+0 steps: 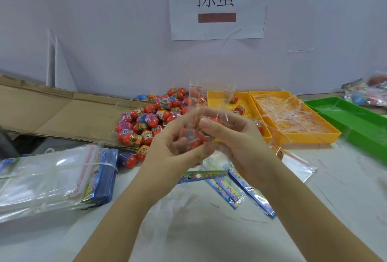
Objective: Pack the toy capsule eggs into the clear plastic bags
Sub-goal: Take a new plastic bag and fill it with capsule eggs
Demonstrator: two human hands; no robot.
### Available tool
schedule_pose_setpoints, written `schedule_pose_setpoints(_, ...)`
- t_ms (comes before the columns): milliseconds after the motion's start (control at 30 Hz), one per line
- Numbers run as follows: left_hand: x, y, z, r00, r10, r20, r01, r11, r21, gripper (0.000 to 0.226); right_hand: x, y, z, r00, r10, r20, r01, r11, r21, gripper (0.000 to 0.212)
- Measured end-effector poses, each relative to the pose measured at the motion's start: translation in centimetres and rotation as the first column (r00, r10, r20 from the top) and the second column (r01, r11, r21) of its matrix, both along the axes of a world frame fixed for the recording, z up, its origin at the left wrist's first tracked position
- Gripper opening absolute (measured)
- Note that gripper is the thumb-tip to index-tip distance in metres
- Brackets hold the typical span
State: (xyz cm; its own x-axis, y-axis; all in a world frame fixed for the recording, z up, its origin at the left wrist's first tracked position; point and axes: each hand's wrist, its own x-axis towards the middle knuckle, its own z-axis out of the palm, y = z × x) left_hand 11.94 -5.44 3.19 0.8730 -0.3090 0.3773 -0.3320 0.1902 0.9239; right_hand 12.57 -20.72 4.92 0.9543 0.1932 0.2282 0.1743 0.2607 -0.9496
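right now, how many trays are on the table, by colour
yellow trays: 2
green tray: 1
total: 3

The left hand (pixel 173 148) and the right hand (pixel 236 136) are both bare, with slender fingers and smooth knuckles; the right thumbnail (pixel 206 123) is short, rounded and plain, with a faint sheen; the left forearm (pixel 125 209) and the right forearm (pixel 303 209) are slim and uncovered right down to the bottom edge of the picture; both look broader toward that edge; the wrists are narrow; the skin on both arms is smooth and even.
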Motion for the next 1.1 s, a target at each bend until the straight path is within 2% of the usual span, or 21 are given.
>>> schedule_pose_setpoints(100, 0.2, 0.1, -0.2, 0.996, 0.073, -0.059, -0.076, 0.996, -0.050, 0.081, 0.0, 0.0, 0.0, 0.999, -0.037, 0.017, 0.036, 0.999, 0.038, 0.045)
schedule_pose_setpoints(167, 0.3, 0.2, -0.2, 0.990, 0.113, -0.090, -0.117, 0.992, -0.049, 0.084, -0.1, 0.0, 0.1, 0.997, -0.063, 0.045, 0.061, 0.997, 0.056, 0.044)
schedule_pose_setpoints(367, 0.3, 0.5, -0.2, 0.990, 0.052, -0.128, -0.053, 0.999, -0.004, 0.067, -0.6, 0.2, 0.5, 0.980, -0.167, 0.107, 0.165, 0.986, 0.027, 0.046)
schedule_pose_setpoints(500, 0.2, 0.5, -0.3, 0.985, -0.027, -0.172, 0.052, 0.988, 0.148, 0.044, -0.6, 0.2, 0.5, 0.957, -0.228, 0.180, 0.228, 0.973, 0.020, 0.051)
schedule_pose_setpoints(633, 0.2, 0.4, 0.1, 0.982, 0.005, -0.187, 0.007, 0.998, 0.060, 0.033, -0.3, -0.3, 0.7, 0.989, -0.128, 0.080, 0.134, 0.988, -0.078, 0.065)
schedule_pose_setpoints(733, 0.3, 0.9, 0.6, 0.982, 0.079, -0.171, -0.078, 0.997, 0.011, 0.030, 0.1, -0.8, 0.6, 0.993, -0.107, 0.041, 0.112, 0.981, -0.156, 0.043)
schedule_pose_setpoints(867, 0.5, 0.8, 0.3, 0.985, 0.113, -0.134, -0.113, 0.994, 0.012, 0.040, 0.2, -0.6, -0.1, 0.996, -0.067, 0.061, 0.067, 0.998, -0.014, 0.020)
schedule_pose_setpoints(933, 0.4, 0.6, 0.1, 0.984, 0.146, -0.097, -0.145, 0.989, 0.018, 0.040, 0.2, -0.2, -0.5, 0.989, -0.120, 0.091, 0.121, 0.993, 0.003, 0.017)
schedule_pose_setpoints(1000, 0.5, 0.7, 0.1, 0.980, 0.186, -0.068, -0.185, 0.982, 0.025, 0.035, 0.4, 0.2, -1.0, 0.979, -0.161, 0.127, 0.165, 0.986, -0.025, 0.024)
schedule_pose_setpoints(1100, 0.9, 1.4, 0.2, 0.958, 0.273, -0.086, -0.276, 0.961, -0.023, 0.034, 0.7, 0.6, -1.1, 0.992, -0.085, 0.089, 0.080, 0.995, 0.055, 0.046)
